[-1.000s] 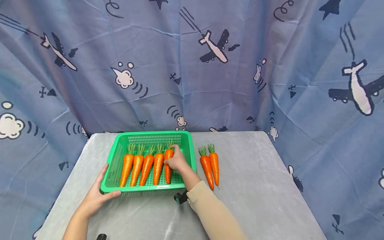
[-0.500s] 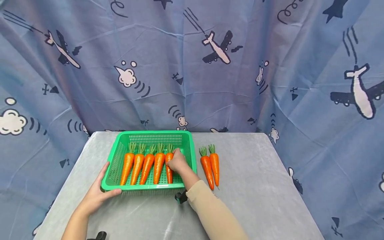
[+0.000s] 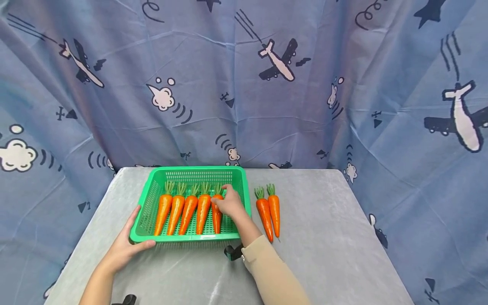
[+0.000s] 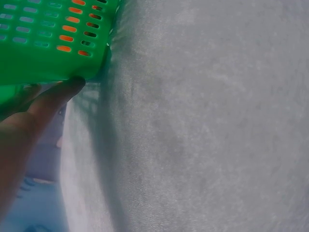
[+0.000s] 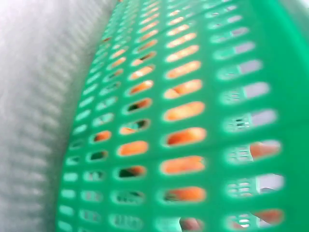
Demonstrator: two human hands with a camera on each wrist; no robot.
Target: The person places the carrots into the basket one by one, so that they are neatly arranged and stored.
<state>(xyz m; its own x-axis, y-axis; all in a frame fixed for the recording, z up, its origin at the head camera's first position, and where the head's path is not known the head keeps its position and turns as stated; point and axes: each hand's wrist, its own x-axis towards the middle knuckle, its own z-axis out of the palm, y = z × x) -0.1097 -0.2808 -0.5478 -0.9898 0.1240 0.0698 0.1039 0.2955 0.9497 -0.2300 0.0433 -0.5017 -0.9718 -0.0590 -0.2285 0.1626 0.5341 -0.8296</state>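
A green plastic basket [image 3: 190, 238] holds a row of orange carrots with green tops. My left hand [image 3: 121, 250] spans the basket's front left corner, thumb along the front rim and fingers against the left side. In the left wrist view, straight fingers [image 4: 53, 99] touch the basket wall [image 4: 43, 63]. Inside the basket, my right hand [image 3: 230, 204] is over the rightmost carrot [image 3: 217, 220], thumb and forefinger spread apart around its upper end. That carrot lies on the basket floor. Through the slots, the right wrist view shows bits of carrot [image 5: 183, 165].
Two more carrots [image 3: 264, 216] lie side by side on the grey table [image 3: 324, 237], right of the basket. A blue curtain [image 3: 213, 84] printed with planes hangs behind and around the table. A black wrist mount [image 3: 232, 253] sits under the right wrist, close to the basket's front.
My right hand closed in on the rightmost carrot, then its fingers spread and it shifted slightly right and up. The carrot stays in the row. My left hand keeps its place at the corner.
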